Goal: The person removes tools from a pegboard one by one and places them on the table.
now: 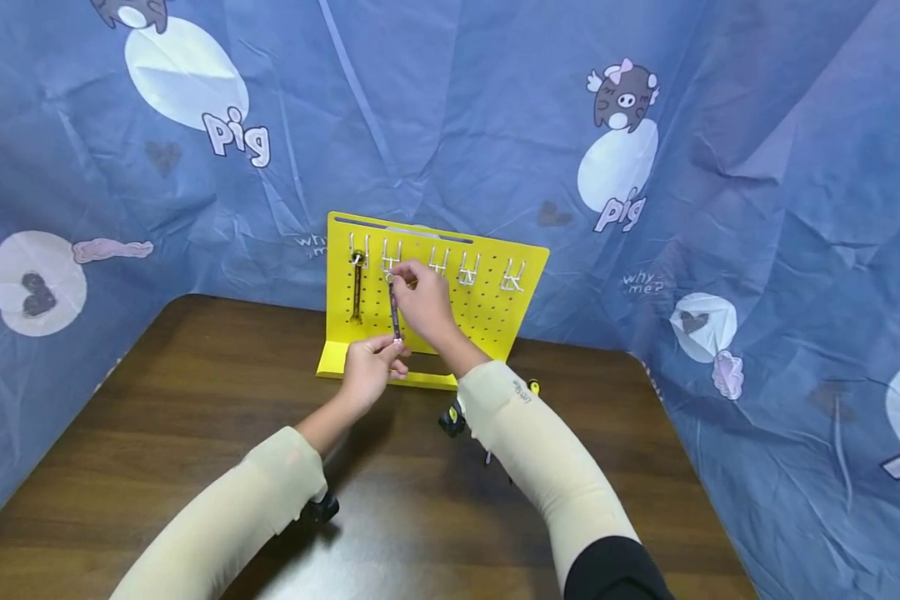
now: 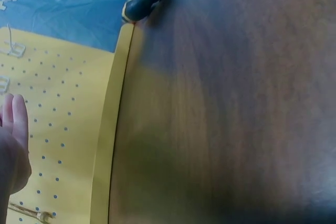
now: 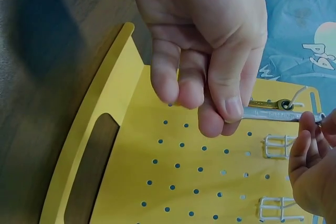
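Both hands are at a silver combination wrench [image 3: 270,114], held upright in front of a yellow pegboard [image 1: 487,312]. My left hand [image 1: 367,371] pinches its lower end between thumb and fingertips. Up by the second hook from the left, my right hand [image 1: 423,302] pinches the wrench's upper end, right at the hook's prongs. To the left, a gold-toned wrench [image 1: 357,287] hangs by its ring end from the first hook. The left hand [image 3: 220,66] looms large in the right wrist view, with the right hand [image 3: 315,171] at the edge.
Further white double hooks [image 1: 512,275] line the board to the right. Behind the right forearm, a black-and-yellow tool handle [image 2: 140,4] lies by the board's base on the wooden table [image 1: 420,517]. A blue printed cloth [image 1: 450,108] hangs close behind and beside the table.
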Motion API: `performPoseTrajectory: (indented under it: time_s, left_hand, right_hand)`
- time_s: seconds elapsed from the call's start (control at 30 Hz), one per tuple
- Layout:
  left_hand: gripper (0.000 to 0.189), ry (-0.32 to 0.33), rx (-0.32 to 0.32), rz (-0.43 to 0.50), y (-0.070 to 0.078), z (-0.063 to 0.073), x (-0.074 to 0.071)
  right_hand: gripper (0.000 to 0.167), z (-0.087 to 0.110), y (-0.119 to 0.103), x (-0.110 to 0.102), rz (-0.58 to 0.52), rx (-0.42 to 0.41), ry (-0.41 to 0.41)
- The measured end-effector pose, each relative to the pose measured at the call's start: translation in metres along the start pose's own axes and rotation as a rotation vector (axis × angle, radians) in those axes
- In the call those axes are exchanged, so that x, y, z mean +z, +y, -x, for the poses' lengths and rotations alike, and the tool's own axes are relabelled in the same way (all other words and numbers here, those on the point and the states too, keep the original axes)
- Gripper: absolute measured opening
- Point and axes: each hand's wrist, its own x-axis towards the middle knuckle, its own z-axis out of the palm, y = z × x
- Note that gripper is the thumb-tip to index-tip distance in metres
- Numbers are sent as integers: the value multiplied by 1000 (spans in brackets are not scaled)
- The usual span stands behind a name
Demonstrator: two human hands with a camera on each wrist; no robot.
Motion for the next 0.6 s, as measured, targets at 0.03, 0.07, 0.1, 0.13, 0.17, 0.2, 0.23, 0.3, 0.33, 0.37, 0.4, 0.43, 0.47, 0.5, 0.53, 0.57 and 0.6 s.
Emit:
performPoseTrajectory:
  time_s: [0.03, 0.07, 0.1, 0.13, 0.17, 0.2, 0.23, 0.3, 0.33, 0.37, 0.4, 0.43, 0.47, 0.5, 0.53, 0.57, 0.6]
  left_hand:
    - [27, -7, -4, 0, 0, 2, 1]
    - [27, -15, -7, -7, 1, 5, 2]
    - [27, -24, -10, -12, 1, 7, 3]
    - [26, -31, -15, -15, 0, 10, 4]
    - [26, -37, -24, -20, 0, 12, 5]
    - [25, -45, -29, -19, -1, 15, 6]
    - [24, -52, -34, -24, -2, 17, 7]
    - [23, -72, -48, -19, -4, 23, 10]
    - [23, -82, -57, -13, -5, 26, 12]
    - [23, -97, -62, -5, -6, 28, 13]
    - [23, -115, -69, 1, -8, 31, 15]
    - [23, -135, -81, 1, -9, 34, 17]
    - [23, -153, -95, 4, -10, 38, 20]
    - [23, -172, -106, 5, -11, 41, 23]
    - [23, -192, -119, 1, -12, 44, 26]
    - [22, -210, -133, -7, -14, 46, 29]
    - [22, -228, -147, -17, -15, 49, 32]
  right_hand:
    - [16, 1, 2, -2, -14, -2, -8]
    - [16, 2, 3, -3, -27, -5, -20]
    - [16, 4, 5, -6, -37, -5, -33]
    - [16, 6, 7, -8, -41, -6, -47]
    - [17, 7, 9, -11, -49, -4, -63]
    - [18, 10, 11, -14, -57, 2, -78]
    - [18, 12, 13, -17, -60, 7, -88]
    - [18, 16, 19, -22, -70, 23, -100]
    - [18, 18, 23, -25, -73, 36, -103]
    - [18, 19, 27, -28, -80, 54, -102]
    - [18, 21, 31, -31, -82, 75, -101]
    - [18, 23, 36, -34, -85, 96, -98]
    - [20, 26, 41, -37, -88, 120, -104]
    - [21, 28, 47, -40, -86, 148, -109]
    - [22, 31, 53, -44, -93, 182, -115]
    - [22, 34, 59, -48, -96, 215, -122]
    - [21, 37, 66, -53, -98, 244, -131]
